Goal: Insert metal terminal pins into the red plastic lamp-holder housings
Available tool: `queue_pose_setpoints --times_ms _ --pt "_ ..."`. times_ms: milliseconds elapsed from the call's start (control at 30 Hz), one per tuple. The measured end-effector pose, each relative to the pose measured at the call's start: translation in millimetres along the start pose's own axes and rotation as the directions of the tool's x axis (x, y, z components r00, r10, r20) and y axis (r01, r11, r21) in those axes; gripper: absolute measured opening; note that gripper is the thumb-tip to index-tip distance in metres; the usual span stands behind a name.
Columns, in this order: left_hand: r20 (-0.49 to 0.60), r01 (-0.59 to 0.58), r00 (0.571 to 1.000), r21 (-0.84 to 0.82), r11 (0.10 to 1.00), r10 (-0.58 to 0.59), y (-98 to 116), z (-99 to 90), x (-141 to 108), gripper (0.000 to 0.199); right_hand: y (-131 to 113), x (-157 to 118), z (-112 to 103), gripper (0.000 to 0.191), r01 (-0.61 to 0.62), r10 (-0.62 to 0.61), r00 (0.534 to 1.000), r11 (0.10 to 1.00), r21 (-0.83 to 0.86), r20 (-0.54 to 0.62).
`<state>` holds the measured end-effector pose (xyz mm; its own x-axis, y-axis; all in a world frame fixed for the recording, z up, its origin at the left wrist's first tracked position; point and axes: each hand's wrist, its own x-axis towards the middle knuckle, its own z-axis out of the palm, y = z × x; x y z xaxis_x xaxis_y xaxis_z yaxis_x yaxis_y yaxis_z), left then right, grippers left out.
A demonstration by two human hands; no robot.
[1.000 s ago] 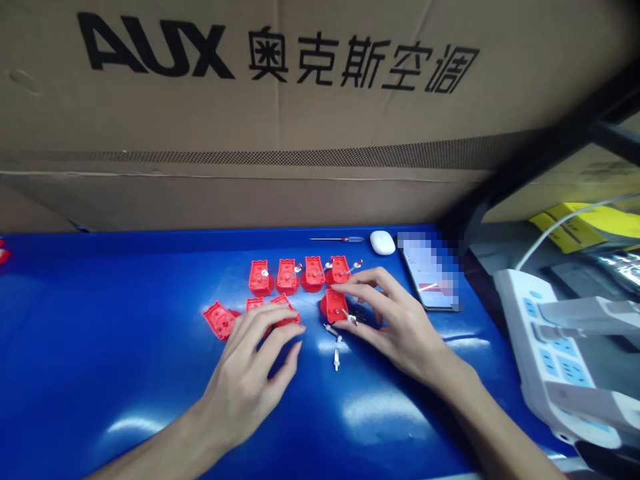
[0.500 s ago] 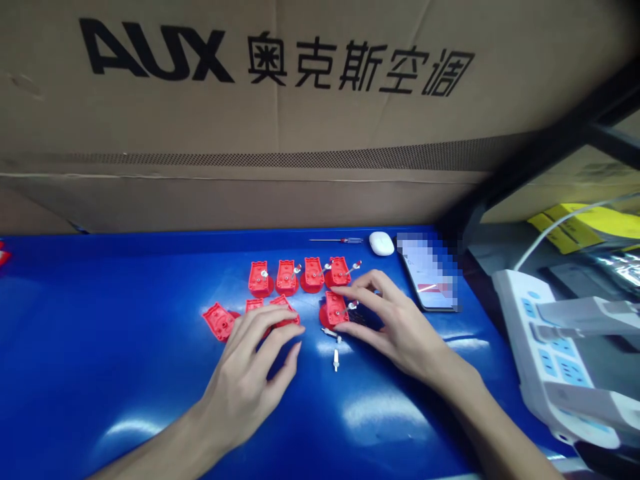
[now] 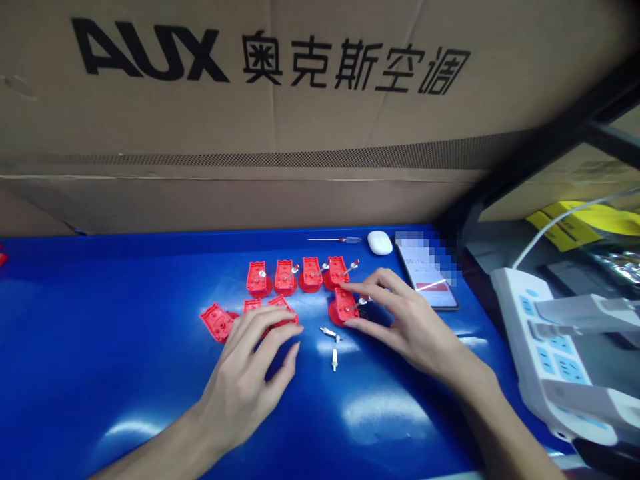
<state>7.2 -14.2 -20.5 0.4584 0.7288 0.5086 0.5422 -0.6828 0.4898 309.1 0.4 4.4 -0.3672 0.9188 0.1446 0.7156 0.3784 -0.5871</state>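
Observation:
My right hand [image 3: 400, 317] has its thumb and fingers around a red plastic housing [image 3: 345, 305] with a small white pin part [image 3: 361, 303] standing in it. Over the front row, my left hand [image 3: 255, 360] hovers or rests with curved fingers and thumb apart; contact cannot be made out. Its fingers partly hide two red housings [image 3: 281, 307]. To their left lies a tilted red housing [image 3: 217, 322]. Behind, a row of several red housings [image 3: 285, 277] carries white pin parts. Two loose white pin parts [image 3: 335, 360] lie between my hands.
A screwdriver [image 3: 350, 240], a white rounded case [image 3: 380, 243] and a phone [image 3: 427, 277] lie at the back of the blue table [image 3: 125, 347]. A white power strip [image 3: 550, 360] with plugs stands at the right. A large cardboard box [image 3: 300, 127] walls off the back.
My right hand has shifted slightly right, and the red housing in it has moved right, away from the loose white pins. My left hand has stayed almost still.

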Motion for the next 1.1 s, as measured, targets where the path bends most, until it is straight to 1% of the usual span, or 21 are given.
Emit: queue_pose_setpoints --times_ms 167,333,467,533,633,733,833,1100 --pt "0.000 0.005 1.000 0.003 1.000 -0.005 0.3 -0.2 1.1 0.030 -0.3 -1.1 -1.2 0.046 -0.018 0.018 0.999 1.000 0.007 0.029" --pt "0.004 0.001 1.000 0.004 1.000 -0.001 -1.3 0.8 1.9 0.032 -1.4 -0.1 -1.3 0.045 -0.023 0.023 1.000 1.000 0.008 0.019" --pt "-0.001 0.004 1.000 0.013 1.000 -0.004 -1.6 1.0 1.3 0.033 -4.1 -1.7 -3.2 0.049 -0.034 0.033 0.999 0.999 0.041 0.026" --pt "-0.003 0.005 1.000 0.019 1.000 -0.005 -1.5 1.0 1.0 0.033 -6.0 -3.8 -4.1 0.050 -0.044 0.043 0.999 0.996 0.079 0.015" --pt "-0.002 0.000 1.000 0.022 1.000 0.000 -1.7 0.8 0.4 0.034 -7.2 -6.5 -3.7 0.043 -0.064 0.067 0.998 0.992 0.112 -0.021" --pt "0.004 -0.002 1.000 0.020 1.000 0.002 -1.9 0.1 -0.1 0.034 -5.4 -6.5 -0.7 0.041 -0.055 0.059 0.997 0.995 0.086 -0.042" --pt "0.012 -0.003 1.000 0.019 1.000 0.003 -1.9 -0.6 0.0 0.033 -2.9 -5.1 2.7 0.042 -0.039 0.040 0.999 0.998 0.048 -0.026" --pt "0.014 -0.012 1.000 0.018 1.000 0.012 -2.6 1.0 2.2 0.034 -3.9 -1.7 5.2 0.038 -0.063 0.063 0.998 0.998 0.024 -0.022"
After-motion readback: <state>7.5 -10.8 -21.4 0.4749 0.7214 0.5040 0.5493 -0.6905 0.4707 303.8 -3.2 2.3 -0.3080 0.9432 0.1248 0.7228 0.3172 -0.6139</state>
